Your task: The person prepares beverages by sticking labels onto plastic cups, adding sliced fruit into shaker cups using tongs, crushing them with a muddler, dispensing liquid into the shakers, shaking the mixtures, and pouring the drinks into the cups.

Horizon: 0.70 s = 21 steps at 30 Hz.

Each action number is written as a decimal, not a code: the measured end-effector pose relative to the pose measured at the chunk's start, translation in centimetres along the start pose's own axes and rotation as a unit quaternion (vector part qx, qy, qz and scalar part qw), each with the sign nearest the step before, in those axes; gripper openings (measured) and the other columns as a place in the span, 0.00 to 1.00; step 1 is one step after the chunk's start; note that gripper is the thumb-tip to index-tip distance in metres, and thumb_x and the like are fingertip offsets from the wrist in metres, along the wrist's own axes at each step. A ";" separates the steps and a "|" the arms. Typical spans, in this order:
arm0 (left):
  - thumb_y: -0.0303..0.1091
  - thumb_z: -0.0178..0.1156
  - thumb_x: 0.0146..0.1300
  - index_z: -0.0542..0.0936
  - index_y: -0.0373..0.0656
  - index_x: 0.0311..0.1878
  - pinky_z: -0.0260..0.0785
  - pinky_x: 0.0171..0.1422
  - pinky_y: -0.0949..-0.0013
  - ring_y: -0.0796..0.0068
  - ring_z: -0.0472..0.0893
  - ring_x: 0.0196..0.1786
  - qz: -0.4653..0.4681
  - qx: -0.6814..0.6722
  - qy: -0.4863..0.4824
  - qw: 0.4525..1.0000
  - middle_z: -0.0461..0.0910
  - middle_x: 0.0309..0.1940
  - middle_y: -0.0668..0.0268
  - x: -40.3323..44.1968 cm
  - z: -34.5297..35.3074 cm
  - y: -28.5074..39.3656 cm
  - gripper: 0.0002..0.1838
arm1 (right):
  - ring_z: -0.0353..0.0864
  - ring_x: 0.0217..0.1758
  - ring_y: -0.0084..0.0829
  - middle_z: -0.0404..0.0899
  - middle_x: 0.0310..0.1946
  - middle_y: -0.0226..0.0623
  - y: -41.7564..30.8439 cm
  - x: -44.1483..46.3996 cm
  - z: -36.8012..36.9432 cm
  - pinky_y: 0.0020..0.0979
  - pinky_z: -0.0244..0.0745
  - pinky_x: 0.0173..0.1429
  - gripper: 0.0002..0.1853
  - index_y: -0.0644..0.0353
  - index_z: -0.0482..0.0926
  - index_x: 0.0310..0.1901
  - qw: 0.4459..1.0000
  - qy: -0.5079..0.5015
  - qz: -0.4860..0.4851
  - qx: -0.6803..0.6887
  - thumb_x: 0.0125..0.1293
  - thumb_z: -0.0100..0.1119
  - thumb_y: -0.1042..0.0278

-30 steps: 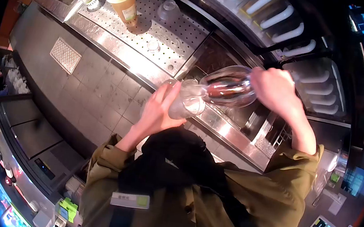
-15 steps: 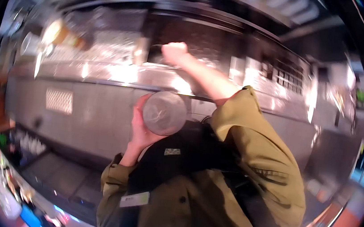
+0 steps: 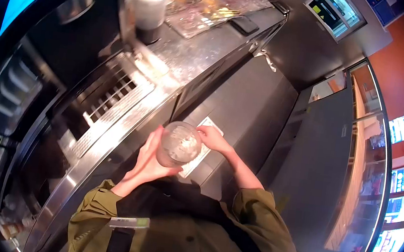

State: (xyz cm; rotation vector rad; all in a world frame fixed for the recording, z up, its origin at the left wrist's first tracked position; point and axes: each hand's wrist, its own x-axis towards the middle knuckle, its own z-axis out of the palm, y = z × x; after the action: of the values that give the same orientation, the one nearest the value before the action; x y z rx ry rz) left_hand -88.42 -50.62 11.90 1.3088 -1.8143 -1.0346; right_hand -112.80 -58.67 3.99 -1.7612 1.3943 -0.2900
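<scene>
My left hand [image 3: 147,162] is wrapped round a clear round container [image 3: 178,146] in front of my chest. Some whitish stuff shows inside it, too unclear to name. My right hand [image 3: 212,138] is at the container's right rim, its fingers curled together. Whether they pinch the rim or hold something small is hidden.
A steel counter [image 3: 188,67] with a slotted grill grate [image 3: 112,101] runs along my left. Farther along stand a white-topped tub [image 3: 151,3] and clear-covered food trays [image 3: 205,7]. A dark low cabinet [image 3: 316,154] lines the right, beyond the tiled floor [image 3: 244,106].
My view has turned right along the aisle. My right hand, a fist over the grill area before, has come back to the container. The left hand still holds the container.
</scene>
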 end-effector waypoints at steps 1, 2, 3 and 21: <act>0.44 0.75 0.29 0.47 0.34 0.67 0.62 0.62 0.59 0.50 0.66 0.60 -0.024 0.015 -0.033 0.999 0.61 0.59 0.45 3.2 1.4 1.5 0.63 | 0.82 0.38 0.37 0.81 0.34 0.46 2.4 0.9 -2.9 0.32 0.74 0.45 0.20 0.66 0.76 0.46 0.999 0.030 -0.015 -0.030 0.60 0.52 0.58; 0.44 0.75 0.29 0.46 0.35 0.68 0.61 0.63 0.59 0.51 0.66 0.61 -0.007 -0.003 -0.039 0.999 0.61 0.59 0.45 5.5 2.4 2.2 0.64 | 0.82 0.37 0.35 0.81 0.34 0.46 4.1 1.9 -5.2 0.32 0.74 0.44 0.20 0.67 0.76 0.46 0.996 0.060 -0.031 -0.062 0.60 0.52 0.58; 0.45 0.75 0.28 0.44 0.35 0.68 0.60 0.64 0.59 0.51 0.66 0.61 0.003 -0.020 -0.047 0.999 0.61 0.59 0.45 8.0 3.9 2.2 0.65 | 0.82 0.37 0.36 0.81 0.34 0.46 5.3 3.6 -7.5 0.32 0.74 0.44 0.21 0.67 0.76 0.46 0.997 0.068 -0.016 -0.034 0.60 0.52 0.58; 0.40 0.78 0.29 0.38 0.33 0.68 0.61 0.64 0.60 0.56 0.66 0.62 -0.037 -0.067 0.159 0.984 0.63 0.59 0.47 49.6 8.4 1.0 0.69 | 0.77 0.40 0.44 0.76 0.34 0.44 17.5 51.5 -50.5 0.39 0.72 0.43 0.16 0.62 0.77 0.39 0.893 0.278 -0.158 -0.318 0.54 0.61 0.59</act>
State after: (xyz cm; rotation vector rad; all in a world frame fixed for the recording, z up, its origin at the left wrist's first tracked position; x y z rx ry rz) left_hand -109.83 -96.14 12.10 1.3800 -1.4441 -0.9091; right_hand -138.83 -128.18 6.26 -2.6035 1.7212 -0.5997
